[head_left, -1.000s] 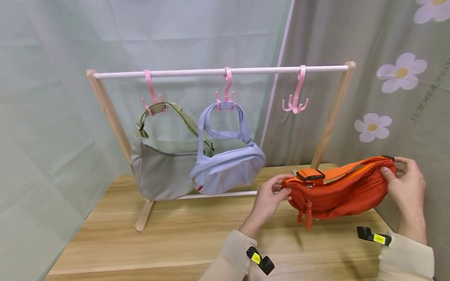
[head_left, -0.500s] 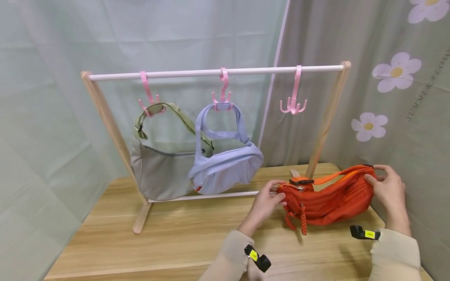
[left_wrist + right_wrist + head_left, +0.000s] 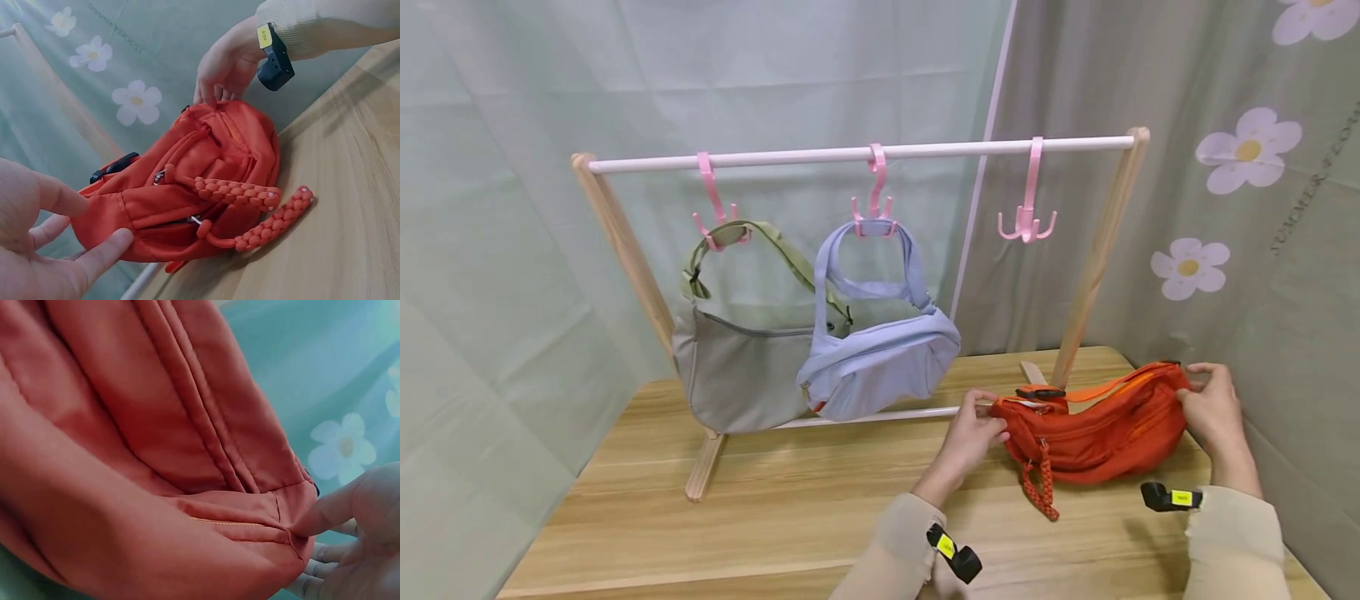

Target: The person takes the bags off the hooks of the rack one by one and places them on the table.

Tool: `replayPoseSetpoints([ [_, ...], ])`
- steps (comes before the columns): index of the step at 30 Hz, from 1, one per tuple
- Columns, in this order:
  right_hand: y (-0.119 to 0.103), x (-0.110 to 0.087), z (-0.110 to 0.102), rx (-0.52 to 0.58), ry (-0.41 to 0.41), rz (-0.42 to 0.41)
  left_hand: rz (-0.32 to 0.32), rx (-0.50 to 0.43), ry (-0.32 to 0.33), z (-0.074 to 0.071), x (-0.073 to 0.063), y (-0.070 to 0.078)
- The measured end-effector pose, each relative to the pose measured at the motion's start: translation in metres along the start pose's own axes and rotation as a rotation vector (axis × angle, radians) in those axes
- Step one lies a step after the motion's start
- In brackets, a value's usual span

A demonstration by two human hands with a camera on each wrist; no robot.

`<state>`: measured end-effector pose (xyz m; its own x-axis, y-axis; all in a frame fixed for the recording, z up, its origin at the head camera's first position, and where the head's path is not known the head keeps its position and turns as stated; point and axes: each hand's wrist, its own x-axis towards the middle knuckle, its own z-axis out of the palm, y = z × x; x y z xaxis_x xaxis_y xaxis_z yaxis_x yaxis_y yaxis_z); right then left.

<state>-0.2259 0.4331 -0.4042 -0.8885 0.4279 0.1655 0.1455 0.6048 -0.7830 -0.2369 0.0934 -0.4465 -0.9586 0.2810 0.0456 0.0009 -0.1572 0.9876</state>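
A red-orange sling bag [image 3: 1097, 437] is low over the wooden table at the right, its orange strap [image 3: 1097, 390] along the top. My left hand [image 3: 964, 437] grips its left end, thumb on the front and fingers behind, as the left wrist view shows of the bag [image 3: 187, 181]. The right end is pinched by my right hand [image 3: 1213, 412]; in the right wrist view the thumb of that hand [image 3: 356, 531] presses on the corner seam. Two braided zipper pulls [image 3: 237, 194] hang from the bag's front near my left hand. A black buckle [image 3: 115, 165] sits at the strap's left end.
A wooden rack with a white top rail [image 3: 797, 156] stands on the table [image 3: 737, 533]. A grey bag [image 3: 745, 375] and a light blue bag [image 3: 880, 367] hang from pink hooks; a third pink hook [image 3: 1027, 221] bears nothing. Curtains [image 3: 1262, 333] close in behind and right.
Both hands have lowered the sling bag toward the table. My right hand has come down and to the left, and the zipper pulls now lie slanted instead of hanging straight.
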Motion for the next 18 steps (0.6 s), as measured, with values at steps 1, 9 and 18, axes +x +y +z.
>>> replayPoseSetpoints([
  [1, 0.002, 0.000, 0.001, -0.004, 0.005, -0.002, 0.003, 0.009, 0.007, 0.000, 0.000, -0.001],
  [9, 0.011, 0.004, 0.004, -0.086, -0.005, -0.080, 0.008, 0.065, -0.004, -0.002, 0.000, -0.004],
  [18, 0.019, 0.005, 0.008, -0.058, -0.148, -0.084, -0.044, 0.228, -0.046, -0.005, 0.000, -0.006],
])
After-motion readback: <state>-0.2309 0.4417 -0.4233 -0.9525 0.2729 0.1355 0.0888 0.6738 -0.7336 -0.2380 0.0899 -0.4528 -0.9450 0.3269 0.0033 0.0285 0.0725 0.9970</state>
